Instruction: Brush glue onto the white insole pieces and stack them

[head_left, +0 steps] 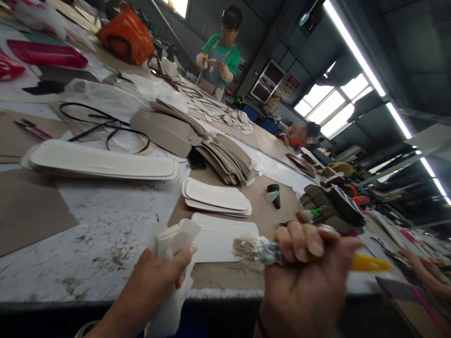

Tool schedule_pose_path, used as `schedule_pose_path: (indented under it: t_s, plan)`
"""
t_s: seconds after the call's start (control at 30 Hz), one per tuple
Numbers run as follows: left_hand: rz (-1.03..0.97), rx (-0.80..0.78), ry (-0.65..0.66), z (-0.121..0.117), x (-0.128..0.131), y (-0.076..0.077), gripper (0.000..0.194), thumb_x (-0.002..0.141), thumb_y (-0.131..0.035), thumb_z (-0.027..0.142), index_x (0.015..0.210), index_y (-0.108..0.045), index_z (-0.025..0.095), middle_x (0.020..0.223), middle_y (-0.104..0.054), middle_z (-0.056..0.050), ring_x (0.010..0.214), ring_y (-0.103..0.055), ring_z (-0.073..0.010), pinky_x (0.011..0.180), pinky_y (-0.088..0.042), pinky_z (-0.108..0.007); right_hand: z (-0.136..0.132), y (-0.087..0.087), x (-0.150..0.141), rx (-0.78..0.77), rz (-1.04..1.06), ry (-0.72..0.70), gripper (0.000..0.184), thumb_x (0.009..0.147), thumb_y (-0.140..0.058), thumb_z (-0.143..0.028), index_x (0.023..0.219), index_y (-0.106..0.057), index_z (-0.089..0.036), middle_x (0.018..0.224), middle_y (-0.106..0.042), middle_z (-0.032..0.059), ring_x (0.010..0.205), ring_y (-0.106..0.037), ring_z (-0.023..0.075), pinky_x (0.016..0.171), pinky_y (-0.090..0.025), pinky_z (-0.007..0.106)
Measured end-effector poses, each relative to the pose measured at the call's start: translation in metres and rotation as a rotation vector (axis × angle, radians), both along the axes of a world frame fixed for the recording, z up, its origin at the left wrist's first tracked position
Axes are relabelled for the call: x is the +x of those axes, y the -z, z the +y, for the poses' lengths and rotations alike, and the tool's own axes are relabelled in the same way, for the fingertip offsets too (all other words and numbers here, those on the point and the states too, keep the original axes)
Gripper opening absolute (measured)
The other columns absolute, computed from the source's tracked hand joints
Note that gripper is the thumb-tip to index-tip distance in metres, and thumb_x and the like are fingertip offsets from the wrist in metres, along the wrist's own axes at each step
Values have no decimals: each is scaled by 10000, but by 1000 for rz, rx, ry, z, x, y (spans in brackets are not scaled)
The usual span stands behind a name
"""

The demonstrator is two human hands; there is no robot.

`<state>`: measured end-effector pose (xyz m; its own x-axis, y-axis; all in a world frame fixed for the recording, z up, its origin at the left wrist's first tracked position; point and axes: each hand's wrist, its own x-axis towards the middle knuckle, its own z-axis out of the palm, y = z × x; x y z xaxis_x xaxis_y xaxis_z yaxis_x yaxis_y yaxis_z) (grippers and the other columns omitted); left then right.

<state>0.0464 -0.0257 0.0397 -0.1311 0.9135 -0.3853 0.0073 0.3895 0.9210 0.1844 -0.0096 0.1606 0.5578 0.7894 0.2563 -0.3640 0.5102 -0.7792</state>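
Observation:
My right hand (306,272) is closed around a paintbrush with a yellow handle (369,263); its bristles (244,248) are caked with a white, paste-like coating and point left. In my left hand (160,277) I grip several white, strip-like pieces (172,239), held at the table's front edge, thumb on top. Between the hands, white pieces with rounded corners (225,230) lie on brown board. Just behind them sits a small stack of similar white pieces (216,196).
Fanned grey-brown pieces (225,157) and a long white stack (102,162) lie farther back. A black bottle-like item (274,195) stands at centre right. Another person in a green shirt (230,58) works across the table. Someone else's hand (419,270) shows at far right.

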Motion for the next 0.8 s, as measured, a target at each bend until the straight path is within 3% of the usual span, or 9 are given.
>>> schedule_pose_path:
  t_s: [0.17,0.27,0.43,0.57,0.7,0.8]
  plan:
    - [-224,59,85,-10,8,-40,493,750,-556,569,390,-431,255,366,-424,37,408,-426,-130,496,-369,-268,28,29,5,-242,301,-318,360,834,-756,-211,628,-461,-191,500,-363,-125,385,-298,24,372,-322,95]
    - [-287,63,87,-12,9,-52,473,745,-558,528,379,-444,250,369,-437,30,426,-443,-127,527,-394,-266,32,41,4,-274,372,-417,323,842,-736,-162,665,-467,-192,517,-382,-124,399,-351,24,392,-353,86]
    - [-402,24,53,-14,5,-52,396,649,-649,466,371,-481,241,374,-454,36,395,-420,-115,455,-378,-259,35,46,1,-299,439,-437,360,834,-744,-148,653,-436,-188,504,-388,-132,392,-357,14,390,-339,79]
    - [-425,13,4,-13,2,-53,282,620,-671,448,485,-561,226,366,-464,58,394,-408,-105,439,-363,-232,36,49,-5,-259,350,-420,366,768,-817,-216,674,-464,-187,507,-402,-136,400,-339,22,395,-343,92]
    - [-338,26,2,-11,0,-50,359,668,-599,424,397,-468,228,359,-443,48,393,-420,-98,458,-353,-227,33,47,-17,-206,286,-324,398,700,-878,-302,672,-502,-176,495,-413,-136,394,-303,26,377,-324,105]
    - [-313,58,-12,-8,2,-42,395,653,-567,377,312,-418,242,329,-413,41,367,-410,-104,436,-355,-237,26,46,-29,-152,188,-255,393,722,-856,-417,678,-552,-172,495,-430,-123,399,-304,33,375,-326,119]
